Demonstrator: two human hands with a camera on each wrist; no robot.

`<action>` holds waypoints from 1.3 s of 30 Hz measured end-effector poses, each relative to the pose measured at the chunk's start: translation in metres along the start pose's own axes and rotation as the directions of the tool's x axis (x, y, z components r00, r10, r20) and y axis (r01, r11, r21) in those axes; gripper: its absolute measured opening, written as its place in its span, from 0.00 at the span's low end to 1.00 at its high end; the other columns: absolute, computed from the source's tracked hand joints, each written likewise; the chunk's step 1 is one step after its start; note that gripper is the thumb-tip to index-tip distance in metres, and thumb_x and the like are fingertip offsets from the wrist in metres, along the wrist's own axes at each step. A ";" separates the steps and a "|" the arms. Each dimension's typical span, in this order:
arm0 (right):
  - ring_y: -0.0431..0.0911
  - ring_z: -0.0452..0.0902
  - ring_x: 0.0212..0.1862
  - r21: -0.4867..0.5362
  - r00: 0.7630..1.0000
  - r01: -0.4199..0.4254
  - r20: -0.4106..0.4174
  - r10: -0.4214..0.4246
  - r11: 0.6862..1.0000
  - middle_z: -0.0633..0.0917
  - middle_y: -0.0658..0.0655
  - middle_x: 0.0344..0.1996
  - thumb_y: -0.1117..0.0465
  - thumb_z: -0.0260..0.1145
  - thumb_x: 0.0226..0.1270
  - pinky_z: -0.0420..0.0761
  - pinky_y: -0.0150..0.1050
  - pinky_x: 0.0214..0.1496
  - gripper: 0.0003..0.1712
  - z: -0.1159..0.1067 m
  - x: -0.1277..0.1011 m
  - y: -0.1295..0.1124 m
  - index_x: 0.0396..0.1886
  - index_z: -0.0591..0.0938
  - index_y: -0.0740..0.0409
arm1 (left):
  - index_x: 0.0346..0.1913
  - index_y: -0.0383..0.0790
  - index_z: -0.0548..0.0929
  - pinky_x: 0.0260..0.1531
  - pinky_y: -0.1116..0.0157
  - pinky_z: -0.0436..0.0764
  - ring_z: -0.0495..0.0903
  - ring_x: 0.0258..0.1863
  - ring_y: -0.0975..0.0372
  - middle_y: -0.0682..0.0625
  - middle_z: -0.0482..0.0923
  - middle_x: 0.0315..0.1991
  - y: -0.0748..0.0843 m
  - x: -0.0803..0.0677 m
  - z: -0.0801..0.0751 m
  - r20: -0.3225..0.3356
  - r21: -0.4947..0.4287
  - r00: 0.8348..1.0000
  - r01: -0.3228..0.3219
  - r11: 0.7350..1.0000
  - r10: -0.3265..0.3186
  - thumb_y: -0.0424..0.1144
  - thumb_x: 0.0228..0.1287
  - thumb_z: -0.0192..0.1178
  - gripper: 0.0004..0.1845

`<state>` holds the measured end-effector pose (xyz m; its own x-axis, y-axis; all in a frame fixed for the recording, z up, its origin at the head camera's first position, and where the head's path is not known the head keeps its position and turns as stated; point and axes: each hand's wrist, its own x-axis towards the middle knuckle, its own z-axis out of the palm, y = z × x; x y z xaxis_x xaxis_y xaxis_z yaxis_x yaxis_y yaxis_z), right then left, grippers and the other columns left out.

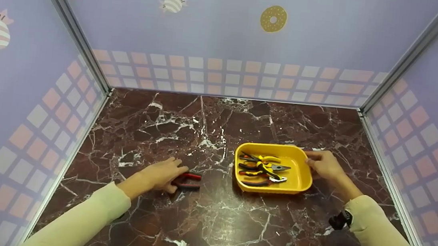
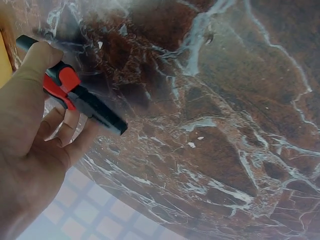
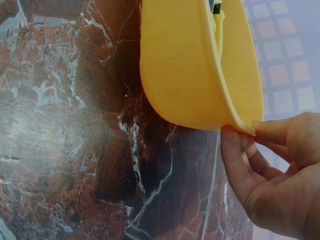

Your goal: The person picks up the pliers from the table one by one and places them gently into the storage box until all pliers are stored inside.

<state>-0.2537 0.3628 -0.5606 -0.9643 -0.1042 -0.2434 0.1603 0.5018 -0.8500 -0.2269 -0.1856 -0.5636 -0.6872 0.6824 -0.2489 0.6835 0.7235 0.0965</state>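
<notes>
On the left, my left hand (image 1: 163, 174) grips a pair of pliers with red and black handles (image 1: 190, 186), which points its handles to the right over the tabletop. Seen from the left wrist, the thumb lies across the handles and the fingers are below; the dark nose of the pliers (image 2: 102, 112) sticks out beside the fingertips. My right hand (image 1: 325, 164) pinches the right rim of a yellow plastic bin (image 1: 297, 176) between thumb and fingers. Inside the bin, toward its left side, lie several pliers with yellow-and-black handles (image 1: 266, 169), overlapping one another.
A dark red marbled tabletop (image 1: 209, 226) with white veins lies under everything. Lilac panels (image 1: 220, 30) with checkered bands enclose it at the back, left and right, with metal corner posts (image 1: 406, 56). A black band (image 1: 340, 220) is on the right wrist.
</notes>
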 end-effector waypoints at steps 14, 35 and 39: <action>0.58 0.90 0.37 0.002 1.000 0.007 0.008 -0.008 1.000 0.87 0.77 0.48 0.69 0.58 0.81 0.91 0.50 0.36 0.25 -0.001 -0.001 0.000 0.73 0.74 0.72 | 0.70 0.41 0.77 0.49 0.48 0.84 0.79 0.47 0.47 0.40 0.76 0.51 0.005 0.019 -0.029 -0.090 0.005 0.995 -0.038 0.999 0.038 0.45 0.59 0.77 0.36; 0.55 0.90 0.33 -0.024 1.000 0.002 0.006 -0.001 1.000 0.87 0.76 0.47 0.70 0.58 0.80 0.90 0.49 0.34 0.25 0.001 0.000 -0.004 0.72 0.75 0.72 | 0.70 0.41 0.78 0.47 0.54 0.85 0.78 0.46 0.52 0.45 0.76 0.51 0.022 0.056 -0.069 -0.193 0.054 0.975 -0.101 0.993 0.110 0.47 0.60 0.75 0.35; 0.56 0.90 0.33 -0.042 1.000 0.012 -0.007 -0.012 0.999 0.86 0.77 0.47 0.70 0.58 0.80 0.90 0.49 0.33 0.24 0.001 0.001 -0.003 0.72 0.75 0.72 | 0.73 0.41 0.77 0.51 0.53 0.84 0.79 0.48 0.51 0.44 0.75 0.52 0.027 0.064 -0.076 -0.199 0.046 0.972 -0.115 0.992 0.122 0.47 0.61 0.75 0.37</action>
<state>-0.2553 0.3604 -0.5583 -0.9677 -0.1045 -0.2295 0.1395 0.5364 -0.8323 -0.2710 -0.1146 -0.5037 -0.6337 0.7726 -0.0385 0.7687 0.6345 0.0805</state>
